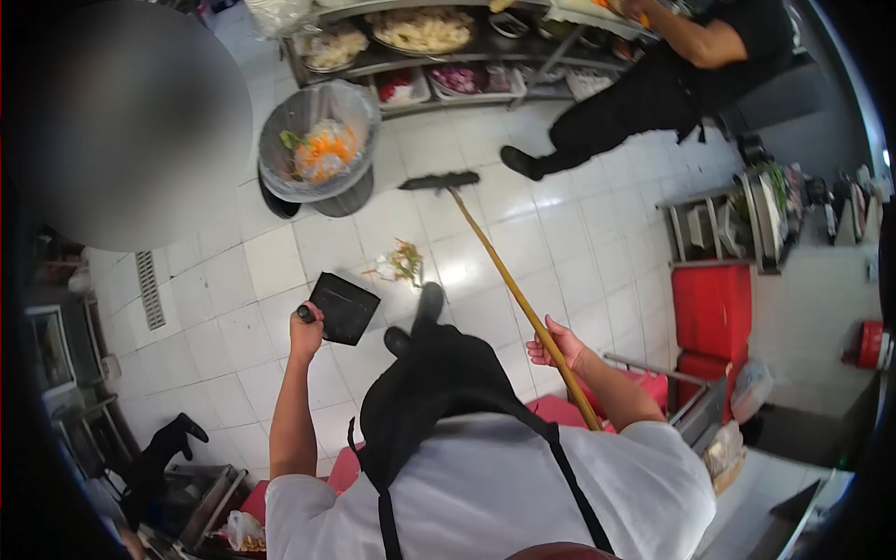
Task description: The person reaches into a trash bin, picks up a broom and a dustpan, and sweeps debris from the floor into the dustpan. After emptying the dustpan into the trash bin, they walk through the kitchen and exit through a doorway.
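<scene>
My left hand (pixel 306 334) is closed round the short handle of a black dustpan (pixel 345 309), which is held just over or on the floor. My right hand (pixel 557 345) loosely holds the yellow pole of a broom (pixel 505 271), its fingers only partly curled. The pole runs back along my right forearm. The dark broom head (pixel 441 181) rests on the tiles farther off, beyond a small heap of orange, green and white vegetable scraps (pixel 402 262). That heap lies between the dustpan and the broom, just ahead of my shoe (pixel 428 303).
A lined trash bin (pixel 320 140) with orange scraps stands ahead left. Behind it, metal shelving (pixel 485 110) holds trays of cut food. A co-worker in black (pixel 616 112) stands ahead right. Red containers (pixel 712 308) stand at right; a floor drain (pixel 149 289) lies left.
</scene>
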The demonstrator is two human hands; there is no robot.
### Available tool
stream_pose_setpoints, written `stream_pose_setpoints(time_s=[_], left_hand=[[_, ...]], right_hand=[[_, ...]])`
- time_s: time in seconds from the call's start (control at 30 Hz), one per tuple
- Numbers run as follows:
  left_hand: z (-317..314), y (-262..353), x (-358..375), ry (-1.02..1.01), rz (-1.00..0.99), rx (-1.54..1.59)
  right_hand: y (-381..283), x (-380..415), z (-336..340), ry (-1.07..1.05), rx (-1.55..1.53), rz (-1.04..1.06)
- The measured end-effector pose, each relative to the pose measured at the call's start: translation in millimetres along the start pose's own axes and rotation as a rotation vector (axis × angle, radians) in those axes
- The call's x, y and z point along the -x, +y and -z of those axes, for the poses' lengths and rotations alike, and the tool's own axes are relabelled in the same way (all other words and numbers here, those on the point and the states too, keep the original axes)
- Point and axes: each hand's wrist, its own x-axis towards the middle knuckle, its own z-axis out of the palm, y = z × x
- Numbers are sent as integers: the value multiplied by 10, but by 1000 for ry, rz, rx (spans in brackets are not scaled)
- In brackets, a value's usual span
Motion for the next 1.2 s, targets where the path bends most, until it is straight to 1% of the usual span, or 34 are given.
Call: stream_pose_setpoints(time_s=[0.03,0.07,0.1,0.17,0.23,0.33,0.43,0.47,0.5,0.57,0.6,0.63,0.67,0.7,0.8,0.87,0.93,1.0,1.07,1.1,1.13,1.17,1.2], left_hand=[[89,-13,-47,-47,16,-12],[165,15,-100,-67,3,-106],[254,23,-208,-84,-3,-202],[428,25,-392,-72,55,-418],[506,160,-547,-78,119,-395],[645,96,-769,-154,106,-409],[723,-252,-1025,-215,27,-472],[760,-225,-1061,-283,55,-404],[783,-266,-1122,-330,23,-406],[880,-418,-1174,-414,-19,-406],[920,-545,-1195,-443,-124,-462],[935,-614,-1178,-431,-140,-459],[960,-592,-1154,-448,-124,-448],[990,-581,-1126,-475,-103,-441],[1050,-856,-1102,-534,-123,-385],[1045,-1018,-1061,-544,-99,-381],[1007,-1096,-980,-522,-96,-360],[912,-1149,-923,-482,-139,-289],[776,-1138,-870,-434,-202,-260],[694,-1125,-818,-430,-178,-267],[605,-1105,-772,-429,-156,-273],[503,-1084,-753,-431,-139,-276],[409,-1069,-752,-440,-148,-267]], right_hand=[[-129,-290,-11,-46,-89,16],[-169,-478,-93,-81,-185,15],[-298,-684,-172,-78,-106,90],[-537,-1109,-460,159,133,227],[-829,-1516,-381,228,270,-1],[-828,-1821,-472,468,648,110],[-600,-1701,-884,508,479,50],[-492,-1795,-851,523,435,43],[-370,-1893,-811,511,415,37],[-75,-1978,-937,486,382,4],[115,-2061,-992,628,528,128],[298,-2085,-1209,765,668,241],[426,-2141,-1278,757,692,239],[569,-2203,-1321,751,706,232],[975,-2219,-1562,763,647,161],[1223,-2165,-1729,791,618,147],[1596,-2129,-1782,821,666,110],[1983,-2053,-1872,831,728,97],[2308,-1943,-2075,750,828,68],[2461,-1917,-2223,774,788,3],[2624,-1925,-2306,767,865,-43],[2761,-1937,-2359,749,821,-109],[2927,-1971,-2375,726,818,-85]])
